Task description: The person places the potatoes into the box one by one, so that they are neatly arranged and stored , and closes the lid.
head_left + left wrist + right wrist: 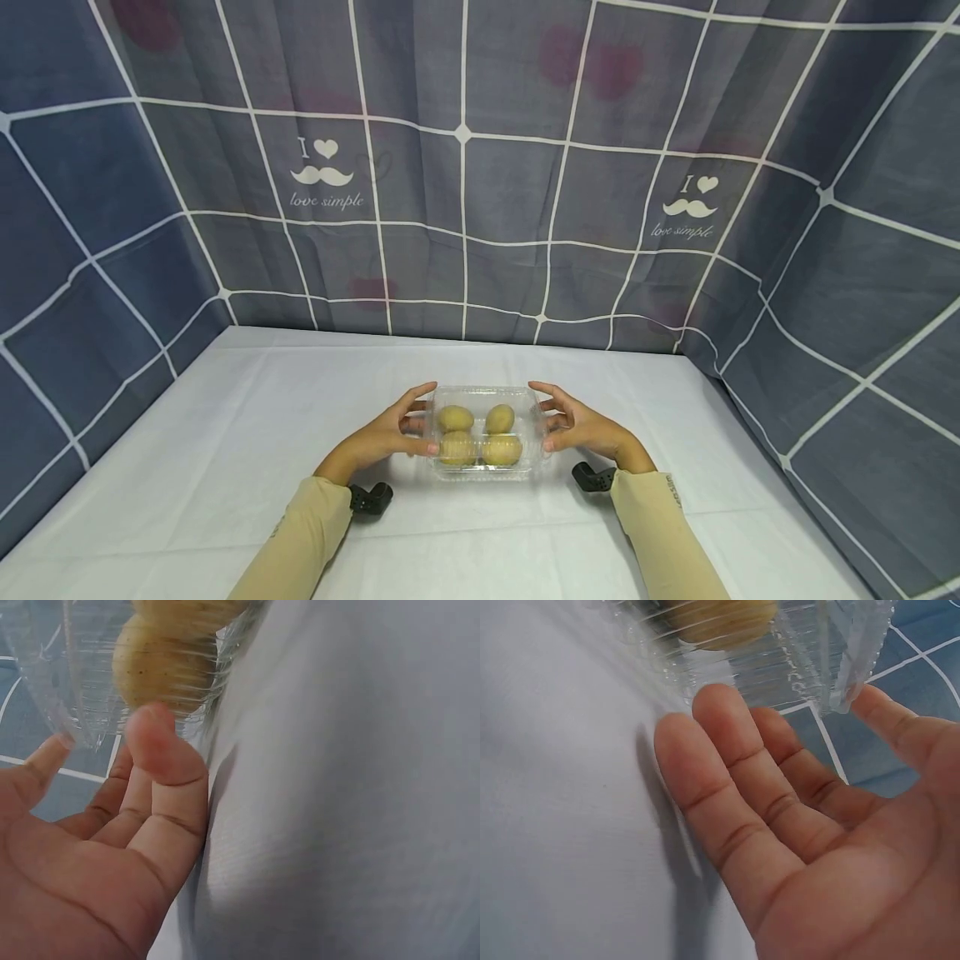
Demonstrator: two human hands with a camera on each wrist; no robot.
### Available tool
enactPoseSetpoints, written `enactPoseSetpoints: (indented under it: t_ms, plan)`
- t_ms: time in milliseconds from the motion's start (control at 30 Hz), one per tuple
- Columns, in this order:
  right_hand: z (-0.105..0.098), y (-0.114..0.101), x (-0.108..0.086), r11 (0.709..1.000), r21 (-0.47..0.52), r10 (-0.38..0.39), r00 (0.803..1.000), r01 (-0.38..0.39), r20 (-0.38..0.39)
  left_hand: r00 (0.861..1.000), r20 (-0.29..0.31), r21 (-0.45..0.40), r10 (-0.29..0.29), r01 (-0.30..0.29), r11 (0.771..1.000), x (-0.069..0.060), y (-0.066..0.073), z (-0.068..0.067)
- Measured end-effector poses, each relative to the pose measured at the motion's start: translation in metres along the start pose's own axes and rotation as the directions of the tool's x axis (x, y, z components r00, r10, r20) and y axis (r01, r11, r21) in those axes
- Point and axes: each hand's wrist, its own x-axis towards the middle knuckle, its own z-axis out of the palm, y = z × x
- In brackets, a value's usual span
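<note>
A clear plastic clamshell box (480,400) with ridged walls rests on the white cloth, between the two hands. Several yellow potatoes (455,418) lie inside it and show through the plastic. At the box's left end is the left hand (386,433), thumb near the front and index finger at the back corner. The right hand (581,425) mirrors it at the right end. In the left wrist view, fingers (176,795) lie loosely bent beside the wall while the thumb meets the plastic edge. The right wrist view has relaxed fingers (742,757) below the box's side, thumb touching its edge.
A white cloth (315,383) covers the table. Dark grey-blue checked curtains (510,192) rise behind it and at both sides. Black wrist devices (371,498) sit on both wrists, by the beige sleeves (660,525).
</note>
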Motion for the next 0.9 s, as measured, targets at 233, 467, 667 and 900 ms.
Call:
enactPoseSetpoints:
  t_ms: [233, 467, 667, 900]
  plan:
    - [0.0017, 0.0030, 0.0001, 0.999, 0.048, -0.011, 0.999, 0.008, 0.044, 1.000, 0.015, 0.010, -0.004, 0.004, 1.000, 0.0004, -0.0024, -0.0004]
    - [0.0022, 0.0055, 0.0004, 0.996, 0.087, -0.010, 0.997, 0.003, 0.079, 1.000, 0.028, 0.011, -0.006, 0.005, 1.000, 0.0014, -0.0041, -0.0015]
    - [0.0027, 0.0052, 0.0004, 0.994, 0.106, 0.010, 0.994, -0.022, 0.109, 1.000, 0.028, 0.019, -0.003, 0.002, 1.000, 0.0003, -0.0037, -0.0005]
    - [0.0034, 0.0047, 0.0005, 0.992, 0.116, 0.034, 0.988, -0.052, 0.150, 0.997, 0.079, -0.008, 0.014, -0.013, 1.000, 0.0010, -0.0041, -0.0025]
